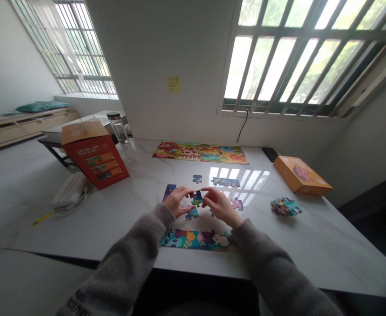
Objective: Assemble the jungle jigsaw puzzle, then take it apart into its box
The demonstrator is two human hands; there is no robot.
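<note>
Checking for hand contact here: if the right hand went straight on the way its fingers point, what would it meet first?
Likely the blue-green puzzle piece just ahead of the right hand, though depth is unclear.

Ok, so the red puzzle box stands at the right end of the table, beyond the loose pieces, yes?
No, wrong side: the red puzzle box stands at the left end of the table, beyond the loose pieces, as the head view shows. The orange box is the one on the right.
</note>
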